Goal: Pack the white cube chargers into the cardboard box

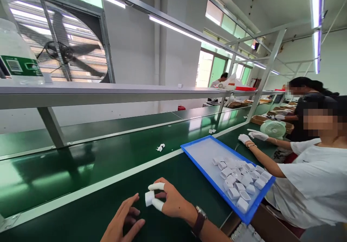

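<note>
Between the thumb and index finger of my right hand is a small white plastic piece, held just above the dark green tabletop. White covers sit on those two fingertips, and a watch is on that wrist. To the left of the piece, my left hand has its fingers apart and holds nothing. A blue-rimmed tray lies to the right of my hands, with several white hollow pieces heaped toward its near right end.
A green conveyor belt runs beyond the table's pale edge strip, carrying small white parts. A shelf crosses above it. At the right, a co-worker's gloved hands are near a green fan. A box stands below the tray.
</note>
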`<action>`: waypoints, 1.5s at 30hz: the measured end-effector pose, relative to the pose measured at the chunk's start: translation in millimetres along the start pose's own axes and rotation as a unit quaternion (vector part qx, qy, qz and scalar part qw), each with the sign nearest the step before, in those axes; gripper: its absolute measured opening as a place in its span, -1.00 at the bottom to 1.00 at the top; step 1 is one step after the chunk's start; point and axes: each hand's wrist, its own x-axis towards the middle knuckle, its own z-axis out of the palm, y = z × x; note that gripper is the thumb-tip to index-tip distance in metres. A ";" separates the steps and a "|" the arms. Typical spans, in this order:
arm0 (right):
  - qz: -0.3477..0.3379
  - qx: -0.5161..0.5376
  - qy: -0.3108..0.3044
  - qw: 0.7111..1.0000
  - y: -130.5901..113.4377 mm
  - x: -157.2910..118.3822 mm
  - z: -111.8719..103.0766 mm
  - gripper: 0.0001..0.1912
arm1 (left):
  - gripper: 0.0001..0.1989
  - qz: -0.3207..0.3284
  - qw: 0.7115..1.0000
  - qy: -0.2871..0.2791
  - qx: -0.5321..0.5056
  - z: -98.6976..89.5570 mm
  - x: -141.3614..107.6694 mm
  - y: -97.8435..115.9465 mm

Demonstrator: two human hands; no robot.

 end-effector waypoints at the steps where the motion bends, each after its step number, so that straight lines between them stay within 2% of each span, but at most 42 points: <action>1: -0.003 0.034 -0.010 0.999 0.7 5.1 11.5 -0.56 | -0.45 -0.006 1.000 -0.004 -0.025 0.8 3.5 5.7; 3: -0.021 0.016 -0.045 0.999 -0.2 13.2 22.9 -0.52 | -0.51 -0.014 0.999 -0.001 -0.046 -1.4 11.7 9.3; 5: -0.047 -0.101 -0.073 0.991 0.5 21.1 18.8 -0.45 | -0.54 -0.018 0.999 0.033 -0.013 -7.7 19.7 2.6; 8: -0.027 -0.291 -0.060 0.955 13.7 41.4 -6.7 -0.32 | -0.55 -0.010 0.992 0.101 0.081 -16.1 26.9 -19.2; 10: 0.016 -0.343 -0.025 0.939 30.2 64.4 -26.6 -0.33 | -0.55 0.008 0.986 0.114 0.125 -16.3 27.8 -33.9; 13: 0.065 -0.360 0.014 0.931 56.4 108.7 -47.2 -0.35 | -0.56 0.036 0.985 0.090 0.142 -10.0 26.4 -45.9; 16: 0.095 -0.355 0.039 0.929 75.0 151.9 -51.8 -0.41 | -0.45 0.017 0.992 0.059 0.109 -4.9 25.5 -46.2; 19: 0.114 -0.321 0.054 0.939 82.9 183.9 -45.5 -0.58 | -0.40 -0.026 0.996 0.063 0.059 -5.3 25.8 -42.2; 23: 0.121 -0.228 0.054 0.965 75.8 202.2 -25.5 -0.65 | -0.48 -0.040 0.991 0.130 0.006 -7.5 27.5 -39.3; 25: 0.123 -0.157 0.034 0.979 63.4 196.4 -9.0 -0.59 | -0.49 -0.028 0.983 0.181 0.006 -7.8 28.8 -39.9; 28: 0.123 -0.035 -0.020 0.992 35.7 166.3 20.7 -0.49 | -0.40 0.051 0.967 0.247 0.027 -8.8 28.5 -40.2; 30: 0.124 0.031 -0.052 0.991 15.6 138.0 37.6 -0.49 | -0.34 0.122 0.956 0.264 0.032 -9.7 24.8 -36.9; 33: 0.138 0.134 -0.065 0.979 -8.0 100.4 50.6 -0.51 | -0.55 0.191 0.947 0.257 0.012 -9.7 13.5 -24.2; 35: 0.149 0.211 -0.036 0.965 -17.2 84.0 50.8 -0.50 | -0.68 0.188 0.949 0.252 -0.010 -9.0 4.9 -11.8; 38: 0.174 0.266 0.010 0.948 -25.1 68.9 44.9 -0.50 | -0.70 0.156 0.958 0.237 -0.050 -8.7 -3.8 6.5; 42: 0.202 0.262 -0.004 0.944 -34.7 53.4 39.1 -0.57 | -0.76 0.147 0.973 0.148 -0.103 -9.2 -6.8 21.9; 45: 0.211 0.262 -0.009 0.942 -40.5 43.5 38.2 -0.56 | -0.74 0.091 0.975 0.093 -0.182 -8.6 -7.7 27.8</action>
